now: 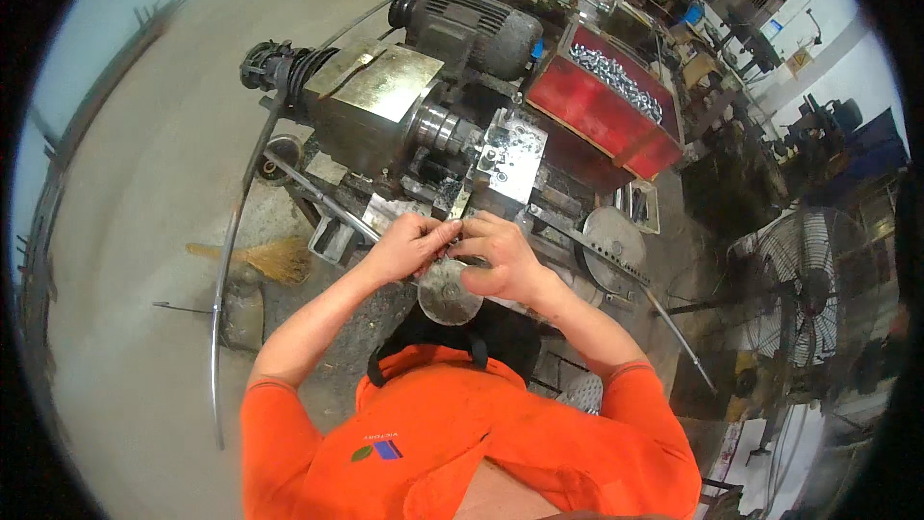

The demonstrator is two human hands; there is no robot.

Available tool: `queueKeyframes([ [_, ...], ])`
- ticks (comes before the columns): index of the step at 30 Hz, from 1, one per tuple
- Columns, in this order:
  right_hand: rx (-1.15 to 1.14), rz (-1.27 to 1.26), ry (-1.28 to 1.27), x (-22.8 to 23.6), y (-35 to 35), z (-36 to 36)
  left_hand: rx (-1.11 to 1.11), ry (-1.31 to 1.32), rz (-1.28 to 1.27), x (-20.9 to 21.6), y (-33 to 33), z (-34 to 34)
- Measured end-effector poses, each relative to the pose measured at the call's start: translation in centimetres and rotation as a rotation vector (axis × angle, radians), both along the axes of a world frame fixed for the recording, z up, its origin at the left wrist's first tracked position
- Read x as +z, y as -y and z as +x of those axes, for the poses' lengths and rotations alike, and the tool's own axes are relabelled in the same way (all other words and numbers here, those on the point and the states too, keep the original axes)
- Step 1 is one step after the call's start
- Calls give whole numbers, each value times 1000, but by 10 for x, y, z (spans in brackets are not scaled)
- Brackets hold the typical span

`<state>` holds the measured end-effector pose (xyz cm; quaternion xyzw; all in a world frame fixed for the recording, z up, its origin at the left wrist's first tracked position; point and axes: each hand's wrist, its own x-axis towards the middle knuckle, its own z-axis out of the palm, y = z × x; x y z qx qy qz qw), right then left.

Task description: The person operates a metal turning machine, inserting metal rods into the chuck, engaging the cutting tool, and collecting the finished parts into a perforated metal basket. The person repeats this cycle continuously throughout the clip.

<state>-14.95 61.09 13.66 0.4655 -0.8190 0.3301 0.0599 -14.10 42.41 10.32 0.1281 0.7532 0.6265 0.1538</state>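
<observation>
My left hand [414, 247] and my right hand [502, 258] meet at the front of a small metal lathe. The fingers of both are bent and drawn together, nearly touching. Whatever lies between the fingertips is too small and covered to make out. Just below them, in front of my body, is a round grey metal disc [449, 295], partly covered by my right hand. Beyond my hands stands a bright metal tool block [514, 156] on the lathe slide. To its left is the round spindle chuck [441, 129], joined to the boxy headstock [371, 96].
A ribbed electric motor [481, 31] sits behind the headstock. At the back right is a red box [587, 101] of small shiny metal parts. Long levers [223, 279] reach out left and right [679, 337]. A broom [274, 258] lies left; a caged fan [808, 279] stands right.
</observation>
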Motion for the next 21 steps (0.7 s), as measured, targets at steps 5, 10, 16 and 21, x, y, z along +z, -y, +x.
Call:
queueKeyframes([
  [5,61,29,47,0,13,-15,80,-50,-59,-7,10,-5],
  [10,-58,37,-153,-10,7,-60,247,29,-127,16,54,-11],
  [16,-488,470,-76,-39,17,-166,787,-351,-409,5,204,20],
  [21,-395,303,208,-31,29,-168,779,-305,-1192,-39,292,114],
])
